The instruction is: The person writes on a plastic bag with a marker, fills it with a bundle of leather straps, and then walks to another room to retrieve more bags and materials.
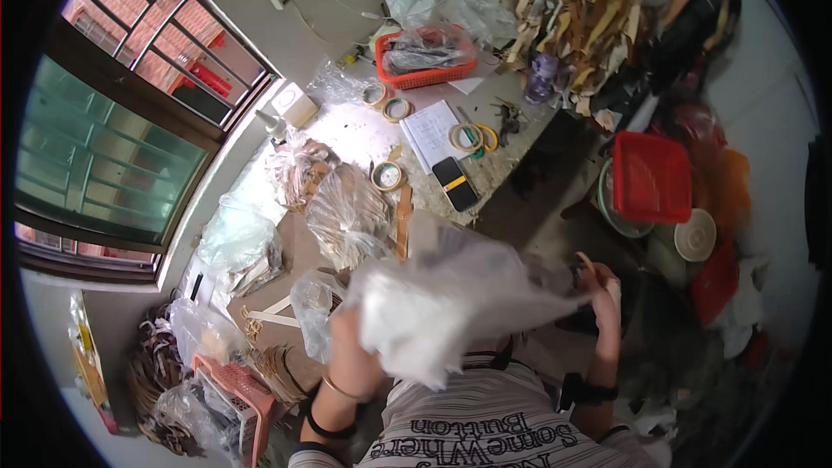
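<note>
A translucent white plastic bag (459,295), blurred by motion, stretches across my front between both hands. My left hand (357,351) is closed on its left end, with the fingers mostly hidden behind the plastic. At the bag's far right corner, my right hand (601,296) pinches the film. A thin tan strip (586,258) sticks up by the right fingertips; whether it is held too, I cannot tell. Beyond the bag on the table lie a clear bag of brown strips (348,208) and a flat tan strip (404,218).
A phone (455,184), a notebook (430,133), scissors (488,137) and tape rolls (387,176) lie on the table. An orange-red basket (426,78) stands at the back. Leather-like scraps (598,22) pile up far right, above a red basin (654,178). A pink basket (251,399) sits left.
</note>
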Demonstrator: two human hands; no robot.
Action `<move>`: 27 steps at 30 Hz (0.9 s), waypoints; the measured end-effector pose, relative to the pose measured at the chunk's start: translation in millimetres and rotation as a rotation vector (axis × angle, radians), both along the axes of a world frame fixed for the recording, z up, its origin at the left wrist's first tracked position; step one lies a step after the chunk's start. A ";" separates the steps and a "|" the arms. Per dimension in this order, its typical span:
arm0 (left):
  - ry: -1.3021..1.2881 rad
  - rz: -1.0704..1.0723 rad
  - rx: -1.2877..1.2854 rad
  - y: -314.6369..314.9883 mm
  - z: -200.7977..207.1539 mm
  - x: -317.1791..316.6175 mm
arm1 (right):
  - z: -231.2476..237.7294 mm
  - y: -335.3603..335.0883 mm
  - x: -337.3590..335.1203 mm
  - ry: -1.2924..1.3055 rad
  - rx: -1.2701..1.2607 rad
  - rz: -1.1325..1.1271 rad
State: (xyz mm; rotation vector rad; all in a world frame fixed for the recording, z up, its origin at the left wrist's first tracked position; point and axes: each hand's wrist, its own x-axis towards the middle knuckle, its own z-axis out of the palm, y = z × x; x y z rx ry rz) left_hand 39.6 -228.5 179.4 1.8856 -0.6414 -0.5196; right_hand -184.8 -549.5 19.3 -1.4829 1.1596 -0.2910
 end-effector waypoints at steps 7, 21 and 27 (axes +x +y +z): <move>-0.279 0.447 -0.176 -64.5 -1.9 168.0 | -12.8 -76.3 23.9 0.042 0.067 -0.146; 0.034 1.033 -0.069 -85.6 -219.9 512.5 | 44.3 -112.3 125.4 0.200 -0.106 -0.114; -0.101 0.923 0.276 -117.3 -214.0 519.1 | 50.7 -126.8 149.0 0.223 -0.130 -0.094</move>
